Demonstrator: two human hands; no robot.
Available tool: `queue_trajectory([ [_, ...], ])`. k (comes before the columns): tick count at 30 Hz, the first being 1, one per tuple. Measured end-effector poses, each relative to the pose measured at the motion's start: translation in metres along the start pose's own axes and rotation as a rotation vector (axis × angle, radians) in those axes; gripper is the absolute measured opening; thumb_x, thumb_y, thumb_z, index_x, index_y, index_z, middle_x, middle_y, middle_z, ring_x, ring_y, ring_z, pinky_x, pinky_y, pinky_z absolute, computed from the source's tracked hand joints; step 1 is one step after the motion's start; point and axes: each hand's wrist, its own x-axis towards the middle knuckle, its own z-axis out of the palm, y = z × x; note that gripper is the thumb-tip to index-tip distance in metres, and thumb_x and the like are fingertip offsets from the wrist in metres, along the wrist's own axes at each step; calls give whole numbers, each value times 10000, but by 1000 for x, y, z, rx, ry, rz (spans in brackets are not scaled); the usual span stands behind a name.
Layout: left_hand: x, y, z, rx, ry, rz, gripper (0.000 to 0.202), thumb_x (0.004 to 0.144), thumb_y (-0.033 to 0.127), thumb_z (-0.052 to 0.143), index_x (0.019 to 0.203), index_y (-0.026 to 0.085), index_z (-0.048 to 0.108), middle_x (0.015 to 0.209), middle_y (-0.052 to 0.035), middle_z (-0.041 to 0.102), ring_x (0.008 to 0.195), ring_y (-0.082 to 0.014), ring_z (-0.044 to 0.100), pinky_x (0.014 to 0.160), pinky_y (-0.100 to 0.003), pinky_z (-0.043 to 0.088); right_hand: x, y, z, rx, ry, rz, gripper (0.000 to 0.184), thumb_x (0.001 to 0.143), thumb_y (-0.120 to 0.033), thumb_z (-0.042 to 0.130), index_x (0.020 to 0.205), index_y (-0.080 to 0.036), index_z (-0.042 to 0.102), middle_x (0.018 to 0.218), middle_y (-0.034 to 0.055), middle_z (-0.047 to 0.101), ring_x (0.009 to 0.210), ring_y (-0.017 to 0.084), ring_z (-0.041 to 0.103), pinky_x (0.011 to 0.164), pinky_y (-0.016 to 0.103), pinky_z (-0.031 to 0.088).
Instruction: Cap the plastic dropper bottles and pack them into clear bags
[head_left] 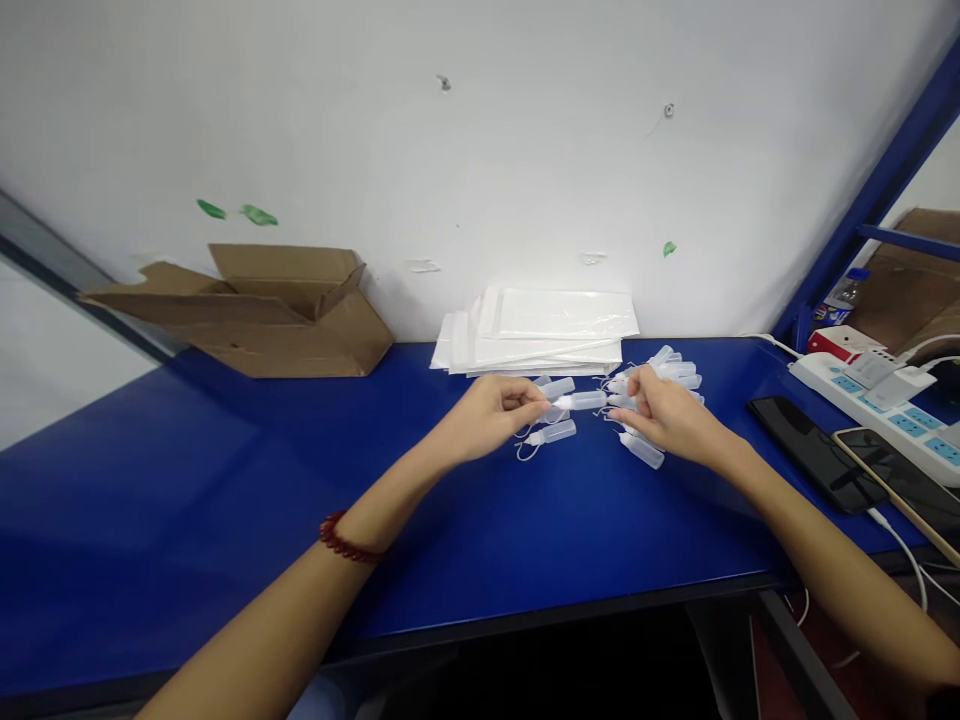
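Observation:
My left hand (491, 415) is closed in a pinch on the tip end of a small translucent squeeze bottle (583, 400), which lies level with its base pointing right. Below it, a similar bottle (553, 433) with a looped cap strap rests on the blue table (450, 540). Thumb and fingers apart, my right hand (667, 415) is over a cluster of such bottles (679, 370). Its fingers partly cover several of them, and I see none firmly held. Another bottle (643, 450) lies just under the right thumb.
Flat white packets (555, 315) are stacked against the wall. An open cardboard box (300, 330) stands at the back left. On the right are a power strip (892, 405) with chargers, two phones, a black one (817, 450) among them, and white cables.

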Motion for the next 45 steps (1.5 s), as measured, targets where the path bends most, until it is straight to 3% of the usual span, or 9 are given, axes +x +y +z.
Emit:
queue_trajectory([
  [5, 2, -4, -17, 153, -82, -111, 234, 756, 343, 638, 616, 161, 684, 512, -9, 602, 463, -126, 523, 456, -216, 399, -9, -5, -17, -162, -246, 122, 278, 881, -347, 593, 660, -187, 541, 579, 22, 580, 551, 156, 510, 535, 277, 297],
  [9, 3, -9, -18, 281, -87, -200, 293, 760, 324, 600, 514, 170, 638, 523, -36, 638, 456, -151, 567, 438, -228, 401, -12, -1, -16, -148, -355, 101, 270, 811, -362, 694, 633, -184, 596, 574, 18, 590, 563, 157, 514, 524, 276, 305],
  [13, 4, -10, -11, 477, 145, -184, 270, 763, 248, 524, 514, 181, 600, 503, -28, 615, 461, -167, 558, 449, -246, 358, -12, 3, -11, -124, -399, 99, 272, 757, -408, 745, 646, -187, 630, 531, 6, 535, 576, 169, 498, 515, 278, 283],
  [16, 1, -5, 0, 525, 297, -69, 184, 767, 228, 504, 627, 176, 612, 569, -35, 650, 525, -188, 585, 495, -264, 378, -12, 0, -10, -122, -395, 66, 250, 723, -310, 746, 584, -186, 579, 509, -9, 482, 555, 149, 447, 514, 278, 246],
  [24, -9, 7, 17, 93, 18, 84, 330, 876, 302, 466, 1123, 137, 610, 714, -15, 638, 517, -128, 579, 502, -245, 481, -10, -10, -14, 221, -176, -7, 158, 777, -280, 619, 676, -169, 569, 512, -88, 321, 493, 72, 267, 511, 244, 215],
  [28, -10, 9, 18, 11, -23, 105, 375, 885, 317, 518, 1209, 142, 591, 777, -28, 644, 535, -112, 583, 487, -223, 492, -12, -11, -14, 385, -194, 8, 179, 805, -290, 573, 675, -166, 574, 513, -79, 345, 492, 74, 293, 499, 237, 235],
  [31, -9, 9, 19, -18, -12, 121, 349, 892, 337, 550, 1181, 153, 615, 793, -34, 652, 542, -107, 583, 480, -210, 489, -12, -13, -15, 489, -237, 30, 217, 822, -319, 553, 667, -167, 563, 548, -49, 454, 509, 82, 375, 511, 236, 285],
  [36, -9, 10, 17, -48, -2, 134, 236, 882, 350, 579, 877, 143, 692, 678, -28, 638, 519, -107, 549, 460, -206, 445, -12, -15, -16, 538, -257, 33, 240, 820, -337, 538, 638, -179, 532, 553, -38, 460, 531, 98, 386, 521, 244, 283],
  [45, -12, 16, 19, 23, -25, 230, 225, 887, 339, 590, 848, 170, 734, 739, -34, 683, 539, -101, 563, 500, -210, 450, -10, -17, -14, 582, -245, 2, 259, 806, -295, 395, 564, -205, 422, 562, -23, 438, 552, 126, 403, 563, 280, 317],
])
